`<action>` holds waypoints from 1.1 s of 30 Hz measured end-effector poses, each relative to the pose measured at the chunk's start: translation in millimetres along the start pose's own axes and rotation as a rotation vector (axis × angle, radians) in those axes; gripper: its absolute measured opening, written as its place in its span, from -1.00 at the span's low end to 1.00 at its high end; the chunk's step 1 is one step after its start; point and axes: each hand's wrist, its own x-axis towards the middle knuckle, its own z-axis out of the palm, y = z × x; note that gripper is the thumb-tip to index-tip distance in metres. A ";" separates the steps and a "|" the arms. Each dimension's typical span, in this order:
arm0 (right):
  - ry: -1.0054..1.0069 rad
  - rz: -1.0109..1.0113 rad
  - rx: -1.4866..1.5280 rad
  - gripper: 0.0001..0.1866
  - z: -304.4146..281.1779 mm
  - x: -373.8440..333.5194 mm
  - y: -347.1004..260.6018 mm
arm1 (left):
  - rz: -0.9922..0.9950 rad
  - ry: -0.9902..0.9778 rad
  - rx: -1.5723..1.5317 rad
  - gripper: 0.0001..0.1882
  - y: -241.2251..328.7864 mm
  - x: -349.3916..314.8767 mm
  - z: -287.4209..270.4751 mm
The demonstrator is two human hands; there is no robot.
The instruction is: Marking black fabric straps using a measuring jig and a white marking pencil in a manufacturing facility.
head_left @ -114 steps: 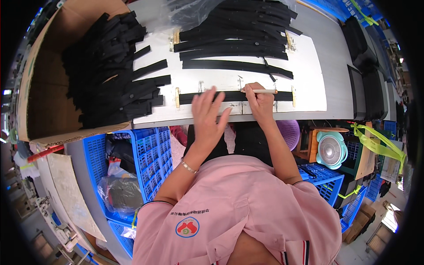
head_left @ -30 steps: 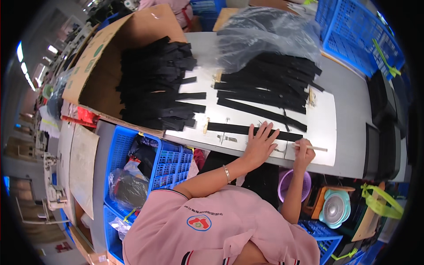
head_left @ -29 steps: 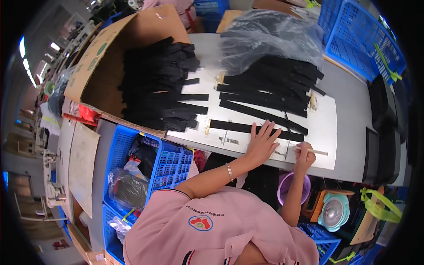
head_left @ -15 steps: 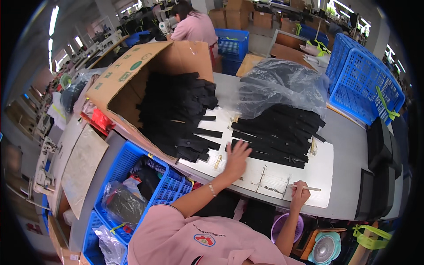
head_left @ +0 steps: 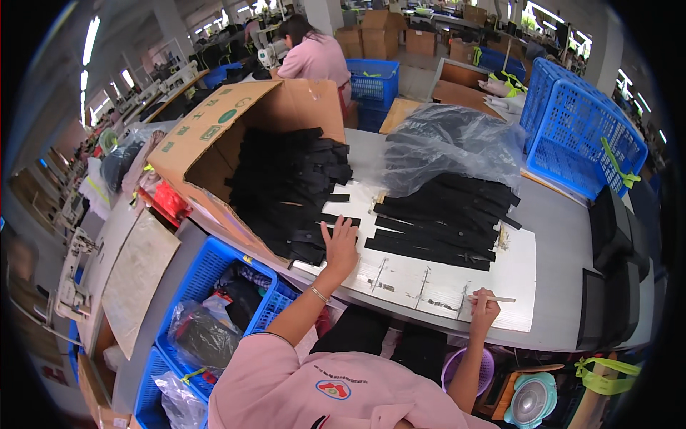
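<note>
My left hand (head_left: 341, 250) is spread, its fingertips at the free ends of the black fabric strips (head_left: 286, 193) heaped at the mouth of a cardboard box. Whether it touches a strip, I cannot tell. My right hand (head_left: 485, 309) is closed around a slim, pale pen-like stick (head_left: 503, 299), over the lower right part of a white board (head_left: 516, 275). That board carries dark marks and lines along its near edge. A second group of black strips (head_left: 443, 222) lies side by side on the board between my hands and the far side.
The cardboard box (head_left: 207, 136) stands open on the left. Clear plastic (head_left: 450, 146) covers the far strips. A blue crate (head_left: 582, 136) and dark padded shapes (head_left: 607, 236) bound the right. Blue baskets (head_left: 214, 300) sit lower left. A co-worker (head_left: 314, 57) sits beyond.
My left hand has moved left from the near strips on the board to the heap by the box. The right hand still holds the pen-like stick in nearly the same place.
</note>
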 end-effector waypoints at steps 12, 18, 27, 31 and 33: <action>-0.031 0.005 -0.002 -0.70 1.2 0.4 1.0 | 0.089 -0.047 -0.113 -0.85 14.8 6.9 -17.2; -0.021 -0.041 0.037 -0.72 5.7 -5.8 -15.7 | 0.311 -0.245 -0.489 -0.79 129.1 -32.3 -4.0; -0.110 -0.694 -0.775 -0.64 62.4 -73.7 -26.4 | 0.320 -0.250 -0.679 -0.45 185.2 -65.9 5.9; -0.149 -0.727 -0.879 -0.56 42.0 -70.2 -25.8 | 0.321 -0.358 -0.595 -0.43 168.1 -65.7 -12.8; -0.162 -0.733 -0.919 -0.53 29.3 -66.1 -23.4 | 0.331 -0.351 -0.563 -0.42 156.3 -69.9 -13.3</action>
